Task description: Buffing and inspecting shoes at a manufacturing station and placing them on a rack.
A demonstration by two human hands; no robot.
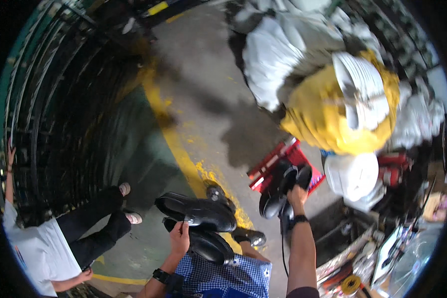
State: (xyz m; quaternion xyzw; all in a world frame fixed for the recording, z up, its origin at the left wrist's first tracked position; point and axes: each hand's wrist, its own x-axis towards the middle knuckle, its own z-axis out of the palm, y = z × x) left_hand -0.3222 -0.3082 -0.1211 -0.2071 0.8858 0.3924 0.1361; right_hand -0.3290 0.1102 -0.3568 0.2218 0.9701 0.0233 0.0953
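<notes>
My left hand [180, 238] is closed on a pair of black shoes. One black shoe [198, 211] lies above the other black shoe [208, 247], both with toes to the right, in front of my blue checked apron [218, 275]. On the right, my right hand [298, 195] is closed round more black shoes [303, 175], over a red crate [266, 168]. Another black shoe [271, 204] hangs beside these, toe downward. My right fingers are partly hidden, and I cannot tell how many shoes they hold.
Dark metal racks [49, 99] line the left, where a person in a white shirt [39, 243] reaches up. White sacks [278, 54], a yellow sack [318, 109] and a white bucket [352, 174] stand right of the crate. A yellow line [166, 124] crosses the floor.
</notes>
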